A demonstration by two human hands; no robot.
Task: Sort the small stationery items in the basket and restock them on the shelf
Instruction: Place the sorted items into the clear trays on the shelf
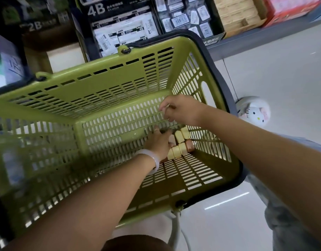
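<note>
Green basket | pale blocks clustered right corner | both hands inside

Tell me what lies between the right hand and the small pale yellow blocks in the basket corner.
Only bare slotted basket floor shows between the right hand and the pale yellow blocks in the head view.

Left hand's fingertips behind the small blocks — shelf labels blurred.
</note>
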